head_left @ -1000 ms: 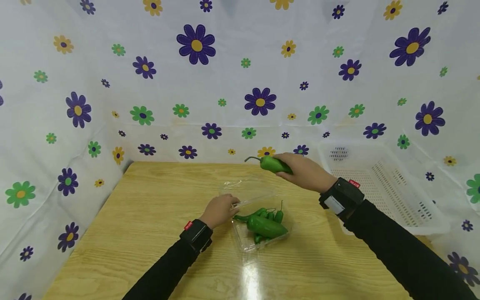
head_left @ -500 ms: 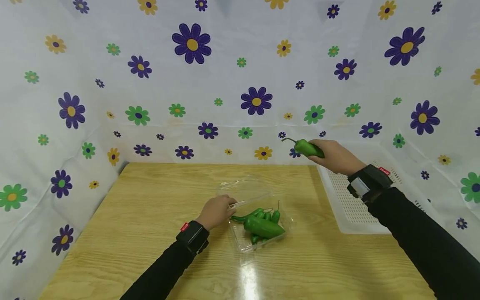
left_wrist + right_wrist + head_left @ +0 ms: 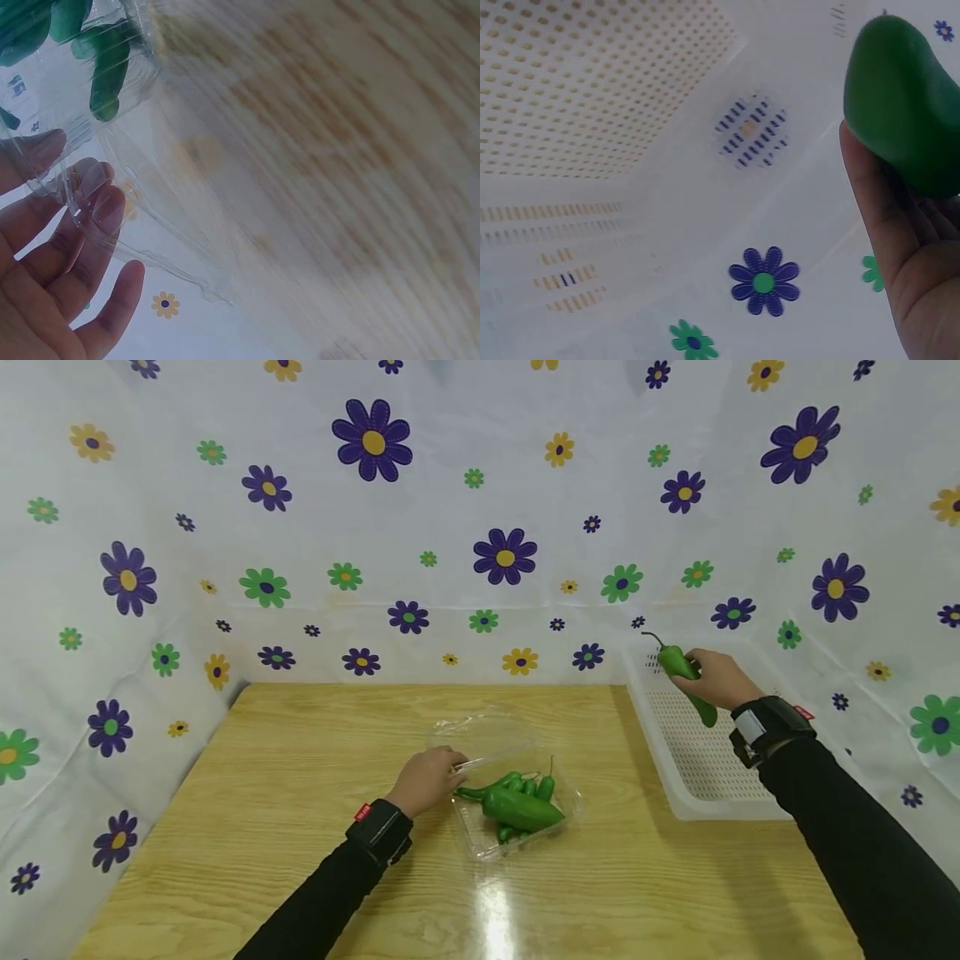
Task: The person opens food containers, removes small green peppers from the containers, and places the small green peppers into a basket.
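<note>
A long green pepper (image 3: 676,665) with a thin curved stem is gripped by my right hand (image 3: 718,680), over the white perforated basket (image 3: 686,802). In the right wrist view the pepper (image 3: 892,97) looms large, with fingers along its side. My left hand (image 3: 429,779) pinches the hinge-side rim of a clear plastic clamshell box (image 3: 480,852) on the table. Several green peppers lie in the box, a big one (image 3: 521,808) on top. Thumb and fingertips (image 3: 109,210) meet the plastic in the left wrist view. The transparent lid (image 3: 483,732) stands folded back.
The wooden table (image 3: 300,852) runs under the box and basket. A white flower-print cloth (image 3: 442,510) hangs behind and at both sides. The basket's raised walls stand at the right, close to the cloth.
My right hand has carried the pepper rightward from above the box to over the basket, and the pepper now hangs more downward. My left hand keeps its hold on the box.
</note>
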`<state>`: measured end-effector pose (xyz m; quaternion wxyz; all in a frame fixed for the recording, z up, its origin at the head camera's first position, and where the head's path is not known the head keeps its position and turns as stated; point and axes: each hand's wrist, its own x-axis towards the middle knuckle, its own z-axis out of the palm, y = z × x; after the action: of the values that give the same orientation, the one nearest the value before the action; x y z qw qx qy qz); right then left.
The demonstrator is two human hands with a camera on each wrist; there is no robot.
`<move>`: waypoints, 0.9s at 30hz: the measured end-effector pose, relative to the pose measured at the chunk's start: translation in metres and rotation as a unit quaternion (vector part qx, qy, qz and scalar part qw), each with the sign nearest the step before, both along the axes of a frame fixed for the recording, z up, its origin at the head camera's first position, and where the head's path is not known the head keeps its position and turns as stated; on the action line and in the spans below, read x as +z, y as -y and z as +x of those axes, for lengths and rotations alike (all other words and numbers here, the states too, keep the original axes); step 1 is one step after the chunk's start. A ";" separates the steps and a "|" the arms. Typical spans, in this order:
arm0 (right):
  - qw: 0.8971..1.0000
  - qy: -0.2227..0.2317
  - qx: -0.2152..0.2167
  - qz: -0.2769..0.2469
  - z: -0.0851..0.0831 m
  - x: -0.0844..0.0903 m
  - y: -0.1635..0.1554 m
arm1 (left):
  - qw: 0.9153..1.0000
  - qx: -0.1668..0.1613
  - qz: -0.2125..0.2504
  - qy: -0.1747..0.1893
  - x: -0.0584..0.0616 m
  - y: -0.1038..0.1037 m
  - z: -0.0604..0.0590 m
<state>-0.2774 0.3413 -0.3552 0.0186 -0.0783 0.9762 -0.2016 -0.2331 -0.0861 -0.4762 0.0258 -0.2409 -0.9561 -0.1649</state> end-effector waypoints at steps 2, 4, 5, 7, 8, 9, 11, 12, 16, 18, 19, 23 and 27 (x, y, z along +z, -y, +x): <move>1.000 0.009 -0.014 0.004 -0.003 -0.006 -0.006 | 1.000 0.003 0.000 0.000 0.000 0.001 -0.001; 0.999 0.016 -0.026 0.011 -0.006 -0.012 -0.012 | 1.000 0.006 -0.001 0.001 0.000 0.002 -0.001; 0.999 0.020 -0.032 0.013 -0.008 -0.016 -0.015 | 1.000 0.007 -0.002 0.002 0.000 0.002 -0.002; 0.998 0.031 -0.044 0.013 -0.011 -0.022 -0.020 | 1.000 0.008 -0.003 0.003 0.000 0.003 -0.002; 0.998 0.035 -0.049 0.016 -0.012 -0.026 -0.023 | 1.000 0.009 -0.006 0.003 -0.001 0.003 -0.003; 0.998 0.039 -0.054 0.016 -0.014 -0.030 -0.025 | 1.000 0.009 -0.007 0.003 -0.001 0.003 -0.003; 0.997 0.048 -0.063 0.017 -0.017 -0.037 -0.028 | 1.000 0.009 -0.008 0.003 -0.001 0.003 -0.003; 0.996 0.055 -0.067 0.017 -0.017 -0.040 -0.029 | 1.000 0.008 -0.007 0.004 -0.001 0.003 -0.004; 0.993 0.082 -0.076 0.029 -0.020 -0.051 -0.030 | 1.000 0.006 0.000 0.005 0.000 0.003 -0.002; 0.992 0.096 -0.077 0.034 -0.022 -0.056 -0.030 | 1.000 0.005 0.002 0.005 0.001 0.003 -0.001; 0.991 0.103 -0.077 0.038 -0.023 -0.058 -0.030 | 1.000 0.005 0.003 0.006 0.002 0.003 -0.001; 0.987 0.126 -0.081 0.057 -0.027 -0.064 -0.026 | 1.000 0.007 0.004 0.010 0.003 0.003 0.000; 0.982 0.150 -0.094 0.072 -0.038 -0.075 -0.026 | 1.000 0.007 0.010 0.012 0.004 0.003 0.000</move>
<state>-0.3159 0.3671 -0.4302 0.1516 0.0470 0.9772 -0.1413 -0.2327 -0.0892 -0.4724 0.0180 -0.2318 -0.9563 -0.1772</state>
